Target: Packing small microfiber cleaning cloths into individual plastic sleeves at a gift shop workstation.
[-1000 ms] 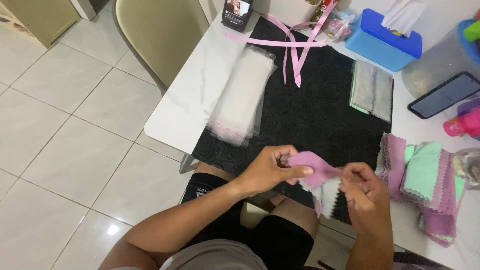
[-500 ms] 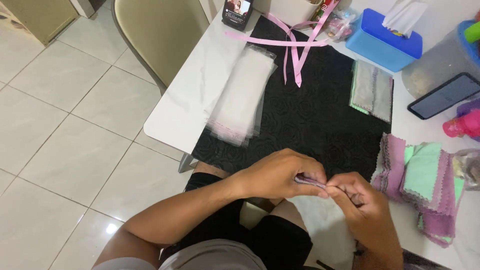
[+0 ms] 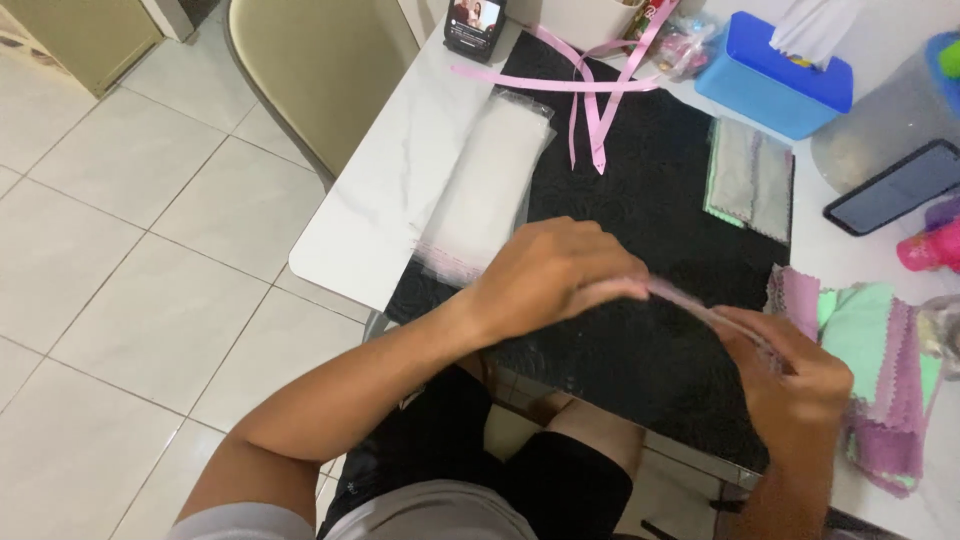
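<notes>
Both hands pinch a folded pink cloth above the black mat on the bench: left hand and right hand each closed on an end. A pile of pink and green cloths lies just right of the mat.

Between your two hands you have a small pink cloth, pulled out into a thin, flattened strip. It runs from upper left to lower right, sloping down toward your right side. Its left end is tucked under the fingers of your left hand, and its right end is pinched in your right hand. It hangs just above the near part of the black mat, close to the near edge of the table. Motion blur softens the cloth, so its edge and folds cannot be made out.
</notes>
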